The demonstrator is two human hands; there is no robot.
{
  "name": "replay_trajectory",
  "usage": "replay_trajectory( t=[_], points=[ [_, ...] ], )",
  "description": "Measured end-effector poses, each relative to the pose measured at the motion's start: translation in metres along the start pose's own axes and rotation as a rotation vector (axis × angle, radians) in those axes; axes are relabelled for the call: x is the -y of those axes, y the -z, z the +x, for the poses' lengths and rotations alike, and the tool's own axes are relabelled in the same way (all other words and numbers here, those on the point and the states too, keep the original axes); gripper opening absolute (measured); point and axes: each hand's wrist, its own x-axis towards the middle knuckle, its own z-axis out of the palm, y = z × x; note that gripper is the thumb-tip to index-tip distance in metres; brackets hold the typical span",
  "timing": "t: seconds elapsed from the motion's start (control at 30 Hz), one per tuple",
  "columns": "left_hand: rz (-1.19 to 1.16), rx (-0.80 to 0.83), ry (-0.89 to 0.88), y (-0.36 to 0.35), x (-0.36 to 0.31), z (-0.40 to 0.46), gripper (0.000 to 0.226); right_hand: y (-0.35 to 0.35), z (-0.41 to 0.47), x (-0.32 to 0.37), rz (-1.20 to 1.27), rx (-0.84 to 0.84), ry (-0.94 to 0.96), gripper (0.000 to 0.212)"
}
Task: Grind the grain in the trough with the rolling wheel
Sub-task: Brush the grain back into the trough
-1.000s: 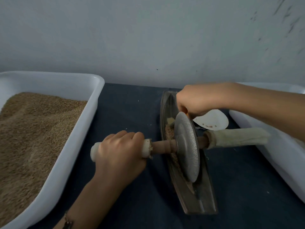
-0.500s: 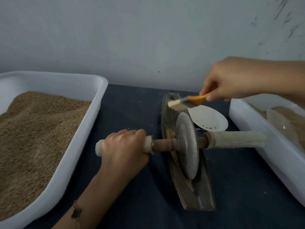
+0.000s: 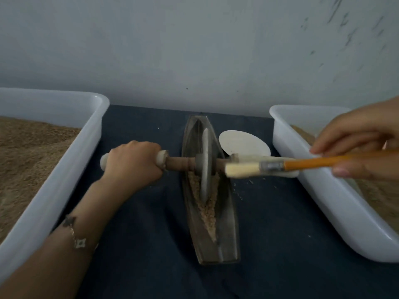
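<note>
No text, label, brand, number or sign can be read anywhere in view — not on the trough (image 3: pixel 212 223), the wheel (image 3: pixel 205 167), the brush (image 3: pixel 280 166) or either tub (image 3: pixel 64 169).

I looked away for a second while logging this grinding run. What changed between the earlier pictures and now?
The right hand lifted the brush out of the trough and carried it right, over the wheel's free handle. The left hand kept gripping its handle; the wheel stayed in the grain.
</note>
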Motion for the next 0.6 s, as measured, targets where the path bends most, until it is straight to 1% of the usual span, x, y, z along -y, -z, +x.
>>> replay_trajectory(
  t=[0.07, 0.13, 0.17, 0.2, 0.27, 0.37, 0.43, 0.53, 0.6],
  points=[
    [-0.027, 0.113, 0.023, -0.002, 0.003, 0.011, 0.01, -0.011, -0.009, 0.005, -0.063, 0.039, 0.119, 0.029],
    [-0.056, 0.183, 0.049, -0.005, 0.005, 0.02, 0.014, -0.021, -0.011, 0.016, -0.193, 0.101, 0.234, 0.017],
    [-0.071, 0.207, 0.063, -0.006, 0.006, 0.024, 0.016, -0.022, -0.009, 0.026, -0.26, 0.184, 0.228, 0.016],
    [-0.081, 0.233, 0.069, -0.007, 0.006, 0.029, 0.018, -0.026, -0.004, 0.037, -0.334, 0.286, 0.179, 0.016],
    [-0.098, 0.309, 0.064, -0.005, 0.007, 0.039, 0.022, -0.024, 0.016, 0.045, -0.36, 0.305, 0.102, 0.023],
    [-0.136, 0.399, 0.062, 0.0, 0.008, 0.054, 0.024, -0.011, 0.057, 0.057, -0.308, 0.432, 0.004, 0.021],
    [-0.149, 0.395, 0.047, -0.001, 0.01, 0.06, 0.031, -0.012, 0.074, 0.054, -0.235, 0.518, -0.059, 0.018],
    [-0.189, 0.359, 0.018, -0.005, 0.015, 0.062, 0.048, -0.023, 0.082, 0.048, -0.136, 0.704, -0.137, 0.013],
    [-0.193, 0.35, -0.006, -0.006, 0.017, 0.061, 0.047, -0.026, 0.084, 0.045, -0.058, 0.778, -0.163, 0.007]
  ],
)
